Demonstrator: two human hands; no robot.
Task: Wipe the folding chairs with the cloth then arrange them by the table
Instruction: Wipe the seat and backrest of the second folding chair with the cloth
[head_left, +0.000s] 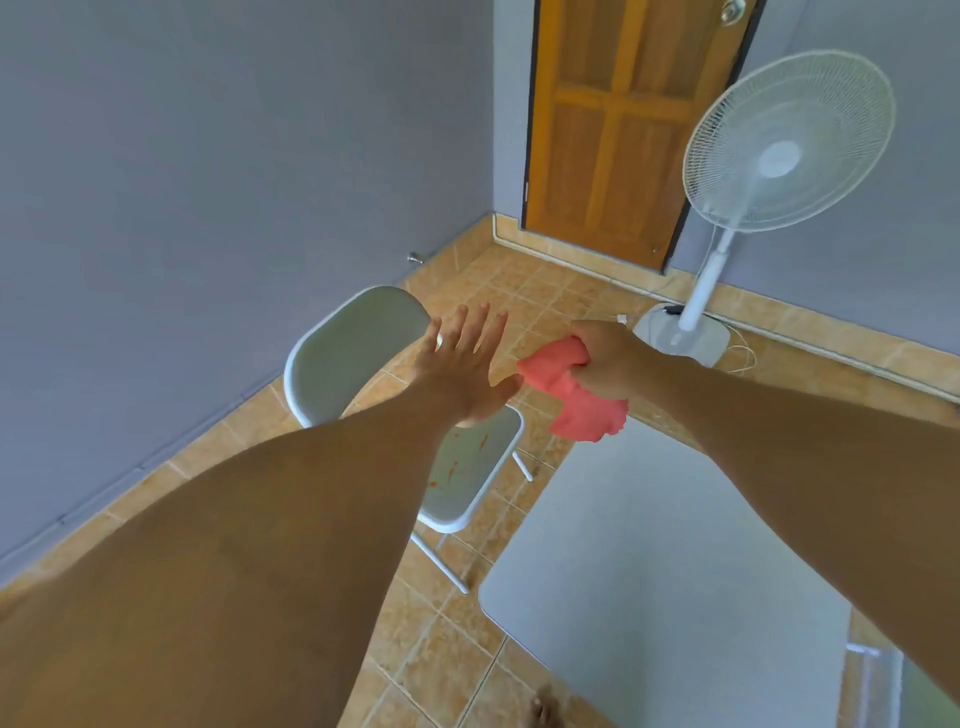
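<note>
The person's left forearm (234, 545) fills the lower left of the view, reaching forward to the left hand (462, 374), which is released, its fingers straight and spread, holding nothing. That hand is seen over the join of backrest and seat of a white folding chair (353, 353); whether it touches the chair cannot be told. The chair stands unfolded on the tan tiled floor (545, 291), close to the grey wall (208, 182), and its seat (478, 478) bears several small red smears. To the right, the right hand (608, 358) is clenched round a bunched pink cloth (576, 400), which hangs from the fist in the air, above the gap between the chair and the far corner of a pale grey table (675, 571). The left thumb lies just beside the cloth's edge. The table sits just to the right of the chair, under the right forearm. A bare foot (545, 709) shows at the bottom edge by the table. Beyond the table, a white pedestal fan (789, 140) stands beside a brown wooden door (623, 114)
</note>
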